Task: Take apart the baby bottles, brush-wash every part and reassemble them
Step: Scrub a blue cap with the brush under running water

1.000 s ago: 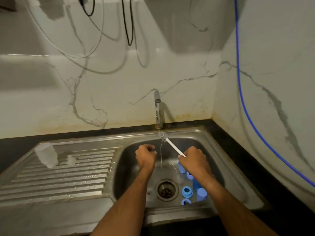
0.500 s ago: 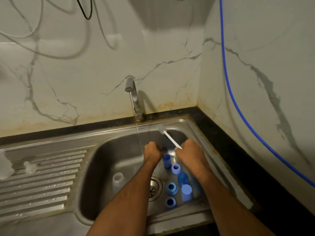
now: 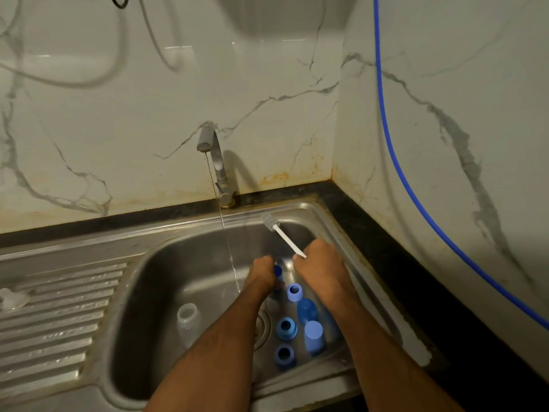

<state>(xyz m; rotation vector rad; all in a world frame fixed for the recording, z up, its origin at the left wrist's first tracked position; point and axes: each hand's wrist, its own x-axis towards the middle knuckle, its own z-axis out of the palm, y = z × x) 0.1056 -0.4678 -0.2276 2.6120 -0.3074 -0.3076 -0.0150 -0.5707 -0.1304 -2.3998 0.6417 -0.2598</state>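
Both hands are low in the steel sink (image 3: 166, 263). My left hand (image 3: 263, 273) grips a dark blue bottle part (image 3: 278, 271), mostly hidden by the fingers. My right hand (image 3: 319, 267) holds a thin white bottle brush (image 3: 283, 234) whose grey bristle head points up toward the sink's back rim. Several blue rings and caps (image 3: 286, 328) stand on the sink floor by the drain, between my forearms. A clear bottle body (image 3: 187, 321) stands at the left of the basin.
Water runs in a thin stream from the tap (image 3: 217, 165) into the basin, left of my hands. A ribbed drainboard (image 3: 59, 316) lies to the left with a clear part (image 3: 13, 298) at its far edge. A blue hose (image 3: 416, 197) crosses the right wall.
The view has shifted right and down. My hands have dropped from under the stream to the blue parts, and my left hand has taken hold of a dark blue piece.
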